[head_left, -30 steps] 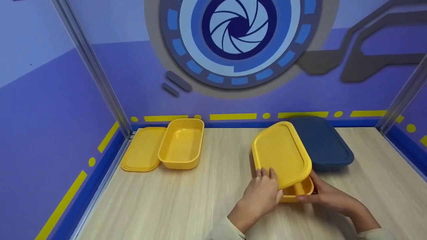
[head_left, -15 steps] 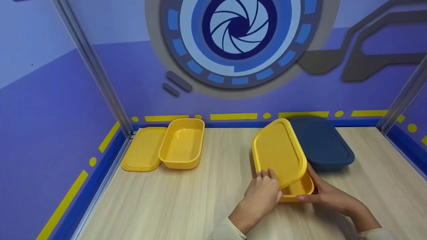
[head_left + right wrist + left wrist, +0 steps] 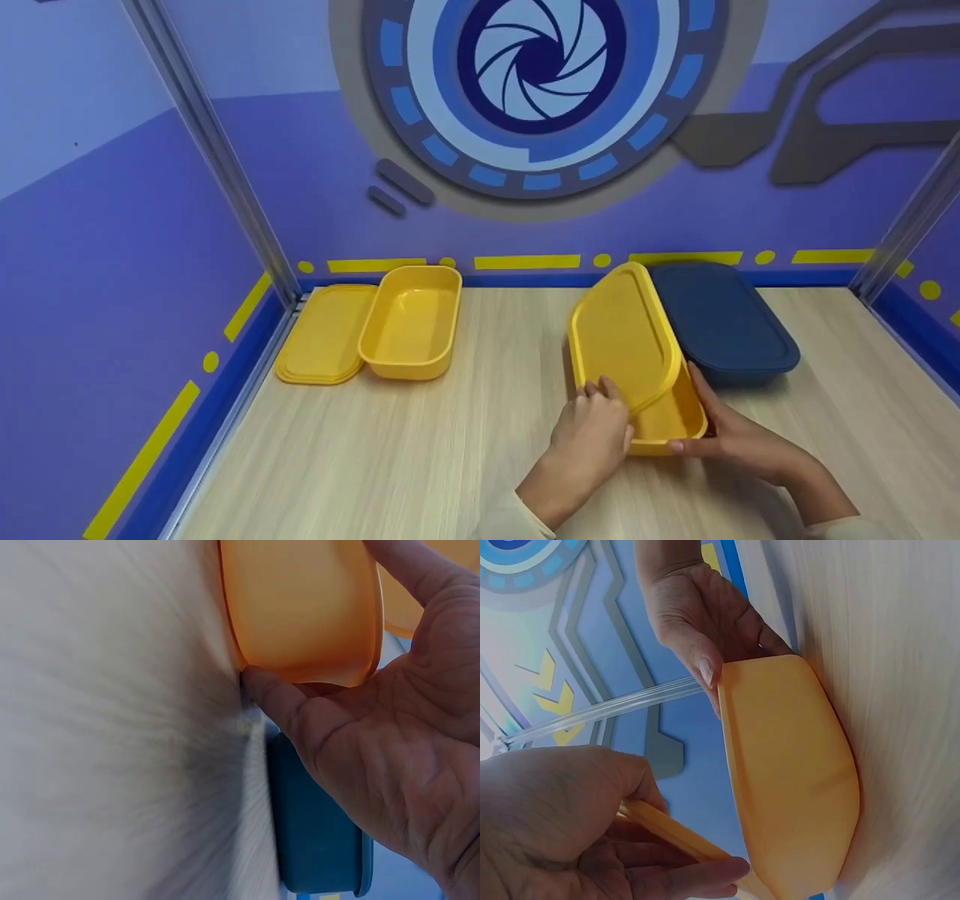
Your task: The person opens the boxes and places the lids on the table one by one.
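A yellow lid [image 3: 624, 337] tilts over the right-hand yellow container [image 3: 679, 420], raised along its right side so the near right of the inside shows. My left hand [image 3: 589, 435] pinches the lid's near left edge, thumb on one face and fingers on the other in the left wrist view, where the lid edge [image 3: 675, 832] shows between them. With my right hand [image 3: 739, 439] I grip the container's near right corner, thumb on the rim and fingers along the side. In the right wrist view the container's wall [image 3: 304, 611] meets those fingers.
Just right of the yellow container stands a dark blue lidded container [image 3: 727, 319]. Further left, an open yellow container [image 3: 409, 367] sits beside a stack of yellow lids [image 3: 322, 337]. A purple wall [image 3: 285, 172] bounds the wooden table [image 3: 360, 465] at the back.
The lid's right side has swung up and to the left, baring more of the container's inside. Both hands keep nearly the same place and hold.
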